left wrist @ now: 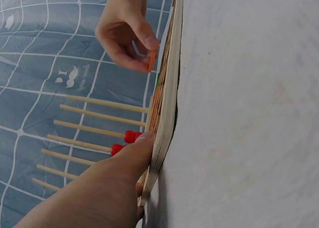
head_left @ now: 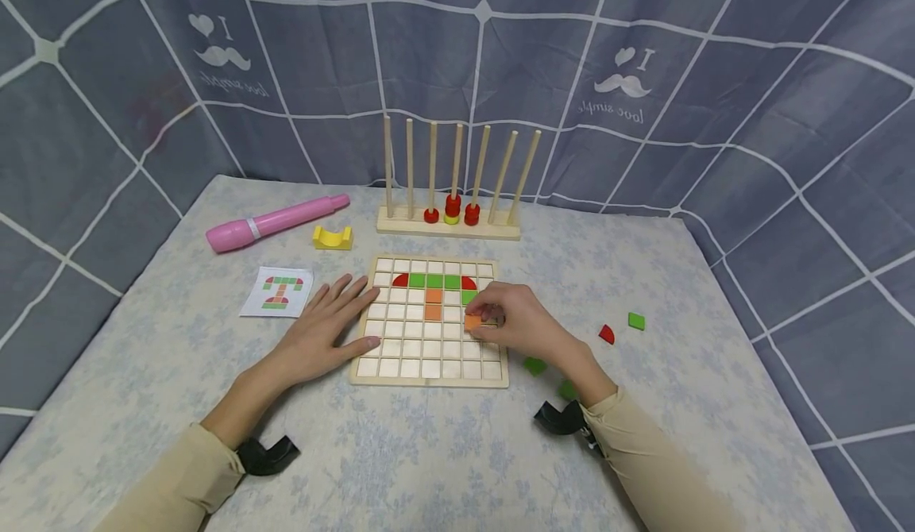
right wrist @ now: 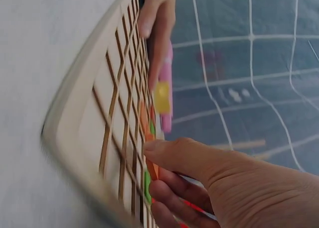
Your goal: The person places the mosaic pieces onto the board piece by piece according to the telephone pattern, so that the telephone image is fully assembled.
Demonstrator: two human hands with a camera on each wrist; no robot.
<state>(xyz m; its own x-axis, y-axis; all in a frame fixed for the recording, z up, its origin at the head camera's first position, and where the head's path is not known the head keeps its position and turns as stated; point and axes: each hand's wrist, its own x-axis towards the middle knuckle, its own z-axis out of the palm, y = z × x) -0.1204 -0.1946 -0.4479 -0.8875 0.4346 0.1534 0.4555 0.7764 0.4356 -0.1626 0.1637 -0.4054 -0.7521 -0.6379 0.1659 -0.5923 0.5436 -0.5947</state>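
My right hand [head_left: 525, 321] pinches an orange square tile [head_left: 472, 322] between thumb and fingers, over the right part of a wooden grid board [head_left: 429, 382]. The right wrist view shows that orange tile [right wrist: 152, 163] held on edge just above the grid. My left hand [head_left: 325, 329] rests with straight, spread fingers on the board's left edge. On the board, a row of green square tiles [head_left: 434, 281] runs between two red quarter-round tiles [head_left: 401, 280]. Two orange tiles [head_left: 433, 303] lie below the row's middle, and one green tile [head_left: 469, 297] below its right end.
A pattern card [head_left: 279, 292] lies left of the board. Behind are a pink tube-shaped object [head_left: 279, 221], a yellow curved block [head_left: 332, 238] and a peg stand [head_left: 448, 229] with beads. Green tiles [head_left: 636, 321] and a red quarter-round tile [head_left: 607, 333] lie to the right.
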